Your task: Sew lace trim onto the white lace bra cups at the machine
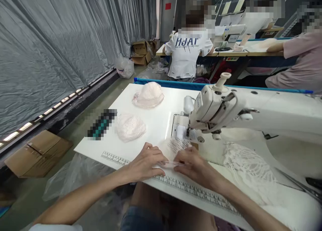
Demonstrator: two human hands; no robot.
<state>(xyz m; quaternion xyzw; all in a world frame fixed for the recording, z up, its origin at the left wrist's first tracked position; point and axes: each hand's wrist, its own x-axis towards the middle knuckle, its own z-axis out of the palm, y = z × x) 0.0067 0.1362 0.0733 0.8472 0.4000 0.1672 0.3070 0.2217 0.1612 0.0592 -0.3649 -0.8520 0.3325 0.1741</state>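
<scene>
My left hand (151,160) and my right hand (188,162) grip a piece of sheer white lace fabric (177,144) by its near edge, a short stretch of which shows between my fingertips. The lace lies in front of the needle area of a white sewing machine (213,106). Both hands are closed, with the fingers pinched. On the table to the left sit a pale pink lace cup (130,127) and, farther back, another rounded pale cup (149,93). More white lace (249,164) lies right of my right hand.
A printed ruler scale (193,189) runs along the front edge of the white table (166,113). Scissors (299,184) lie at the right. Cardboard boxes (37,153) stand on the floor at left. Ahead, a person in a white shirt (187,54) sits at another bench.
</scene>
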